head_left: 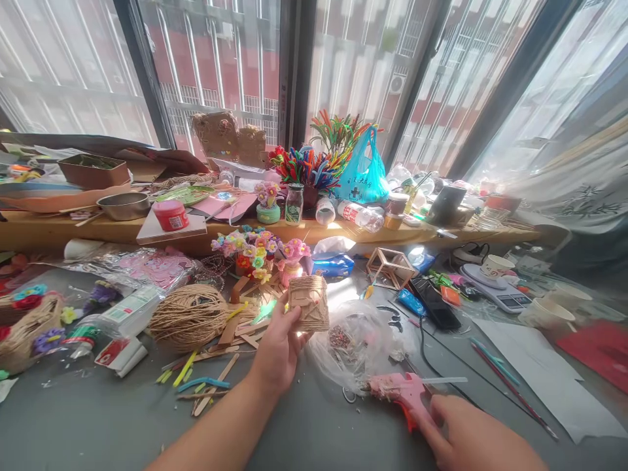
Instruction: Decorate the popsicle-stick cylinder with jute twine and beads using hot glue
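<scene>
My left hand (280,347) grips a small twine-covered box (308,302) with a pattern of thin strips on its facing side, raised above the table. In my right hand (471,432) is a pink glue gun (405,392), its nozzle pointing left and a clear glue stick jutting from its rear. The gun's tip is close to a clear plastic bag (350,337) with small dark red bits inside. Left of the box lie a big ball of jute twine (189,317) and several wooden craft sticks (216,386).
A wooden shelf (220,229) along the window carries jars, a blue plastic bag (363,173) and bundled pipe cleaners (304,170). On the table's right are a kitchen scale (505,297), white paper (544,373), a phone (436,304) and a black cable (426,353). Flowers (255,252) stand behind the box.
</scene>
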The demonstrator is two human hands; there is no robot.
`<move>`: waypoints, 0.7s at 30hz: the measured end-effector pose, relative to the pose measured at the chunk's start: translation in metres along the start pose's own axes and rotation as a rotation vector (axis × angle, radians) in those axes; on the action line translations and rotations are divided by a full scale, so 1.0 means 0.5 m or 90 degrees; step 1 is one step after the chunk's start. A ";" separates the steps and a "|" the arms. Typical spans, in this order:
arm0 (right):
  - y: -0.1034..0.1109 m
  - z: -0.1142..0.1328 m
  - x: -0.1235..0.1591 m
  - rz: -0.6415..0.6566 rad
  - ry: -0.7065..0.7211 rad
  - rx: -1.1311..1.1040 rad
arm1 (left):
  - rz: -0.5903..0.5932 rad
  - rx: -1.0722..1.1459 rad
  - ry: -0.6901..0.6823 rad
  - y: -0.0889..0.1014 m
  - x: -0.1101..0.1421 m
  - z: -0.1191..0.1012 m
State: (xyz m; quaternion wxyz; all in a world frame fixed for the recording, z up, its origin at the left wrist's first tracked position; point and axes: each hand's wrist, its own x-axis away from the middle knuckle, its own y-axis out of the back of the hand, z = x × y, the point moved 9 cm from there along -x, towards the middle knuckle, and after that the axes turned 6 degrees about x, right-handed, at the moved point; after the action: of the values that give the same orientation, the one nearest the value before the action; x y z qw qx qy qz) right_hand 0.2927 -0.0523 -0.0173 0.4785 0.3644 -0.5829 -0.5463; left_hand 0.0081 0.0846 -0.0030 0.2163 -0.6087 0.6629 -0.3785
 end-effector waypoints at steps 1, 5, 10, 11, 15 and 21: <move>0.011 0.009 -0.003 0.024 0.003 -0.008 | 0.000 -0.003 0.001 0.000 0.000 0.000; 0.089 0.113 -0.046 -0.006 0.118 -0.028 | 0.006 -0.011 0.003 -0.006 0.003 -0.003; 0.102 0.294 -0.129 -0.004 0.364 0.014 | 0.036 -0.017 0.041 -0.020 0.006 0.001; 0.094 0.310 -0.147 0.004 0.370 0.026 | 0.029 -0.024 0.051 -0.018 0.006 0.003; 0.072 0.324 -0.188 0.023 0.365 0.072 | 0.007 -0.042 0.061 -0.011 0.005 0.007; 0.069 0.295 -0.183 0.033 0.330 0.111 | 0.059 -0.056 0.059 -0.019 0.006 0.016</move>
State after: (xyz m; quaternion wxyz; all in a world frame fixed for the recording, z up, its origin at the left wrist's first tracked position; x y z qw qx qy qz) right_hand 0.1805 0.0817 0.0099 0.5925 0.5168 -0.4947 -0.3703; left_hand 0.0197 0.0799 -0.0004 0.1754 -0.5681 0.7157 -0.3665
